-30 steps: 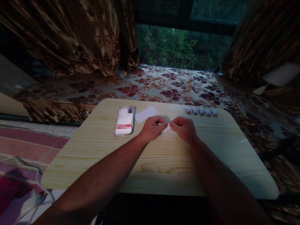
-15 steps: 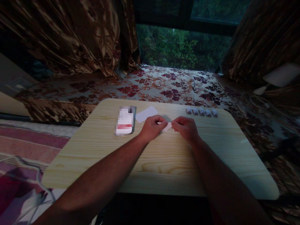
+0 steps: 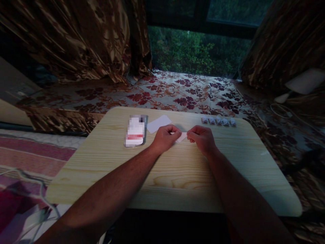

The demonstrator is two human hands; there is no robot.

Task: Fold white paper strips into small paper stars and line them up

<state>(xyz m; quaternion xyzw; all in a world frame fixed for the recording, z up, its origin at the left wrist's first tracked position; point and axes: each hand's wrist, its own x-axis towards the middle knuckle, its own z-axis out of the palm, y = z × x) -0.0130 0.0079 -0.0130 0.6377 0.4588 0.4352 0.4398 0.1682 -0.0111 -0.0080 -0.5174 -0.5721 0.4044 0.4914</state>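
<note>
Between my two hands is a small piece of white paper (image 3: 181, 136), held just above the wooden table (image 3: 177, 173). My left hand (image 3: 166, 137) pinches its left end between thumb and fingers. The right end is pinched by my right hand (image 3: 201, 138). My fingers hide both ends, so I cannot tell how the paper is folded there. Beyond my left hand lies a flat white sheet of paper (image 3: 159, 124). Several small folded white paper pieces (image 3: 218, 121) sit in a row near the far right edge of the table.
A phone-like object (image 3: 135, 131), blurred out by pixelation, lies left of the white sheet. Past the table's far edge is a ledge with floral cloth (image 3: 188, 89). A white lamp (image 3: 304, 81) stands at the right, and a white cable (image 3: 42, 189) runs over the bedding at the left.
My right hand has shifted very slightly to the right along the paper. My left hand and the other things stay where they were.
</note>
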